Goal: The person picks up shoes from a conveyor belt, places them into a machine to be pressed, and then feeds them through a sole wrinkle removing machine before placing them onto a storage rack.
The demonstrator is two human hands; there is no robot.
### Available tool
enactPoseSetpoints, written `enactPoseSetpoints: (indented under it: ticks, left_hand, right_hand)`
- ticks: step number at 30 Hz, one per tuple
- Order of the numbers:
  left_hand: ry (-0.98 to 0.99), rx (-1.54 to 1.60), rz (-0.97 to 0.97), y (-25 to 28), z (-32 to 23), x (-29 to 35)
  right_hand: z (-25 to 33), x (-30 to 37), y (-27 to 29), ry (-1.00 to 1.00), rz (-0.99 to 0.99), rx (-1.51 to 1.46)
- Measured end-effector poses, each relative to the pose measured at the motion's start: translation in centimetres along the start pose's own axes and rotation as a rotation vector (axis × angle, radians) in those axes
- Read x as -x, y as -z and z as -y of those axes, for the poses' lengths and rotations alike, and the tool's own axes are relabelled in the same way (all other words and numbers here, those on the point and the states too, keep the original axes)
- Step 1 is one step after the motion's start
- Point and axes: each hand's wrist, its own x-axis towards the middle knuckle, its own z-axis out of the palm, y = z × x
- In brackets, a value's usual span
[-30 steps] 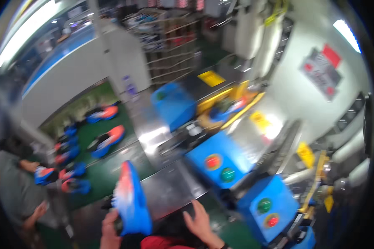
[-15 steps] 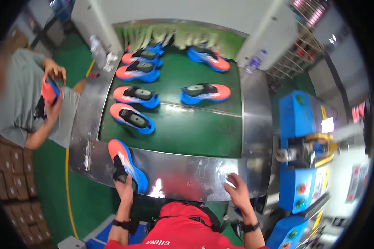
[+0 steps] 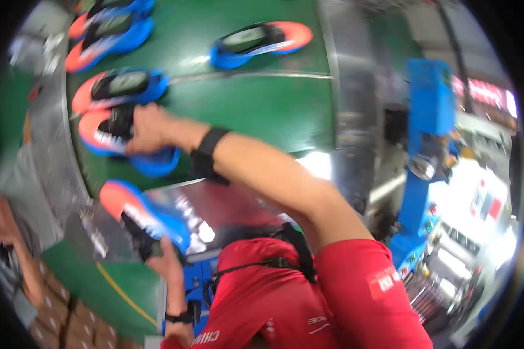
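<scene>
A green conveyor belt [image 3: 262, 99] runs between curved, shiny steel side panels [image 3: 346, 110], with a tall blue machine [image 3: 428, 134] standing to its right, a green floor [image 3: 93, 279] with a yellow line [image 3: 122, 294] at lower left, and brown cartons [image 3: 52, 320] stacked beside it.

A shoe factory floor, at a production line. A green conveyor belt [image 3: 262, 99] edged in sheet metal [image 3: 343, 87] carries 5 blue-and-orange sports shoes [image 3: 256, 42] laid out in rows (all the same model). Blue machines [image 3: 428, 116] stand beside the line, stacked cardboard cartons [image 3: 58, 320] sit on the green-painted floor [image 3: 93, 279], and another worker's arm [image 3: 17, 250] shows at the belt's edge.
</scene>
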Motion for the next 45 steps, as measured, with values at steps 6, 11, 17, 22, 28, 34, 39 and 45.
enactPoseSetpoints:
  ticks: [6, 11, 17, 22, 28, 34, 39, 45]
  left_hand:
    - [-0.825, 0.517, -0.178, 2.2, -5.9, 1.2]
    - [-1.006, 0.804, 0.602, -4.2, -15.3, 6.7]
    - [-0.865, 0.706, 1.409, -11.0, -18.9, 18.6]
    - [-0.827, 0.569, 1.771, -10.6, -16.2, 39.3]
    - [-0.914, 0.441, 2.093, -14.3, -14.9, 57.0]
    - [-1.136, 0.188, 2.020, -14.9, -17.9, 70.8]
    - [-1.017, -0.203, 1.890, -26.3, -20.7, 83.5]
    - [-1.674, -0.313, 1.207, -46.7, -19.8, 94.7]
  right_hand:
    - [-6.6, 30.6, 4.8, -0.176, -0.399, -0.460]
    - [-0.2, 45.5, 5.6, -0.189, -0.529, -0.793]
    - [0.6, 57.1, 2.1, 0.461, -1.217, -0.724]
    - [-6.4, 77.0, -7.6, 0.019, -1.380, -0.963]
    - [-8.0, 97.1, -16.6, 0.027, -1.866, -1.381]
    - [-7.8, 107.2, -23.2, 0.408, -2.309, -1.337]
    - [-8.0, 108.3, -23.2, 0.282, -2.337, -1.524]
    - [-7.5, 108.6, -23.3, 0.090, -2.419, -1.618]
